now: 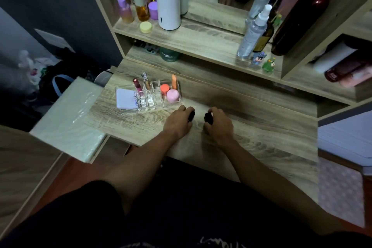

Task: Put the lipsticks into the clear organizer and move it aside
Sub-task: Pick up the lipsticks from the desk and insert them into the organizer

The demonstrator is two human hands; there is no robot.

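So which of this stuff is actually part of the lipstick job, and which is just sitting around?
Part of the job:
- clear organizer
- black lipstick in left hand, at
- black lipstick in right hand, at

Just lying about:
- white canister
- spray bottle
- purple dropper bottle
- yellow jar
- green figurine

Left hand (179, 122): on the table (251, 137), closed round a black lipstick (191, 116).
Right hand (218, 125): closed round another black lipstick (208, 117).
Organizer (149, 96): just beyond the left hand.
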